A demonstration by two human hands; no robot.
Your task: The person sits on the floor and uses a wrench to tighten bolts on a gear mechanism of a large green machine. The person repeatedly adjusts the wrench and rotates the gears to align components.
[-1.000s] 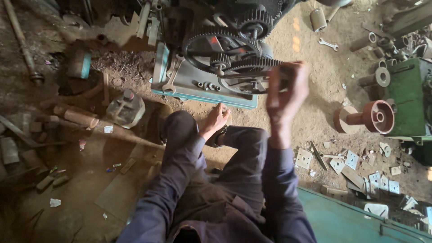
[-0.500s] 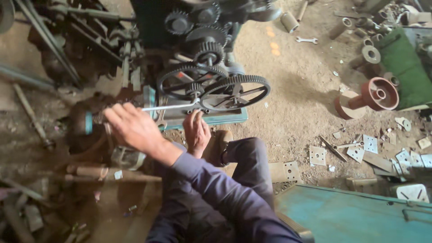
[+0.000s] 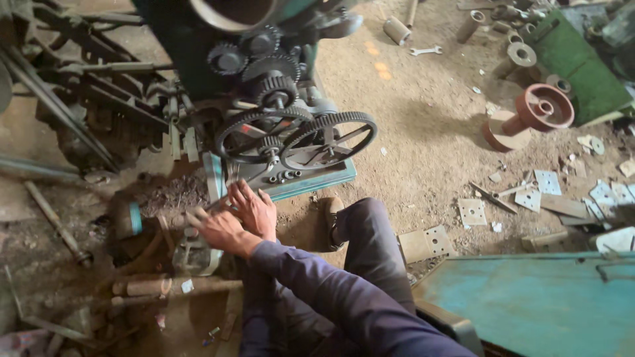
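A dirt workshop floor (image 3: 423,132) strewn with metal scrap spreads under the view, with a dark green machine (image 3: 198,59) standing at the upper left and a teal metal surface (image 3: 529,304) at the lower right. Both hands meet low at the machine's base, just below two large meshed gear wheels (image 3: 297,135) (spoked, dark, overlapping each other). The right hand (image 3: 221,230) comes in from the lower right on a dark blue sleeve (image 3: 331,297), forearm angled up and to the left, back of the hand upward, fingers loosely curled and pointing left; it seems to pinch a thin metal rod (image 3: 213,207), though the grip itself is too small and blurred to be sure. The rod's long axis runs roughly from lower left to upper right, rising toward the gear plate. The left hand (image 3: 254,208) lies just beside and partly behind the right, fingers spread and stretched up toward the teal base plate (image 3: 317,182); whether it holds anything cannot be told. A shoe (image 3: 331,215) and bent knee sit to the right of the hands. Farther right lie square perforated plates (image 3: 473,211), a reddish flanged pulley (image 3: 532,112), and a wrench (image 3: 426,50).
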